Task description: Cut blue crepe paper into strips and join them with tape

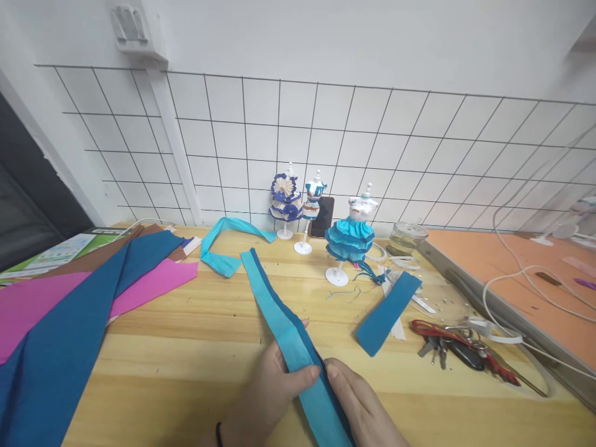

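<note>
A long strip of light blue crepe paper (274,316) with a dark blue layer along its right edge runs from the table's middle toward me. My left hand (274,379) is closed on it, thumb on top and fingers underneath. At the dark edge, my right hand (358,397) pinches the same strip between thumb and fingers. Just beyond stands a small dress form (349,236) in a tiered turquoise paper skirt. A curled turquoise strip (233,225) lies to the left, and a short dark blue strip (388,315) to the right.
Blue crepe paper sheets (69,347) and pink ones (158,287) cover the left side. Two more dress forms (285,202) and a phone (323,217) stand near the wall grid. Keys (442,347), a glass jar (406,239) and white cables lie to the right.
</note>
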Demonstrator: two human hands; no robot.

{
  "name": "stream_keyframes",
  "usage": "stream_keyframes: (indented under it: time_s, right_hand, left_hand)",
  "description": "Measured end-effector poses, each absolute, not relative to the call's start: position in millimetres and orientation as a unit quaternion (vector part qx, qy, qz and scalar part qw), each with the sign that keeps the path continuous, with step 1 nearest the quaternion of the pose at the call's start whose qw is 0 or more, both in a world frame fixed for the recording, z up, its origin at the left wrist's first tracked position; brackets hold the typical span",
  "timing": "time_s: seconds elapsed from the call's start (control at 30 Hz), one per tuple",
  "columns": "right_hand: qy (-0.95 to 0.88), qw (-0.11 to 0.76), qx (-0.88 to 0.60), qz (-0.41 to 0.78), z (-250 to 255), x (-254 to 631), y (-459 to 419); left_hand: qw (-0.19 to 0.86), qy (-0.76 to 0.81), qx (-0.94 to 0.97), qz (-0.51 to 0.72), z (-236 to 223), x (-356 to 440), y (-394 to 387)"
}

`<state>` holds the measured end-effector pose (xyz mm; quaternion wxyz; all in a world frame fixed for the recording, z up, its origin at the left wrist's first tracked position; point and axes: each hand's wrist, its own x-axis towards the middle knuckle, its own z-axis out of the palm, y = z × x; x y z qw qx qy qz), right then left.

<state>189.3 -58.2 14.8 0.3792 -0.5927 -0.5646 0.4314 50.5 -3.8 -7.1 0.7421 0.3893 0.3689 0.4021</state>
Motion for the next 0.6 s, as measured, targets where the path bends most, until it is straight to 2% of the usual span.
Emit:
stream_keyframes:
  time_s: [0.6]
  right_hand:
    - [-0.513, 0.394, -0.627, 0.434, 8.4, 185.5, -59.4]
  left_hand:
    - [0.75, 0.341, 0.394, 0.408, -9.1, 51.8, -3.1]
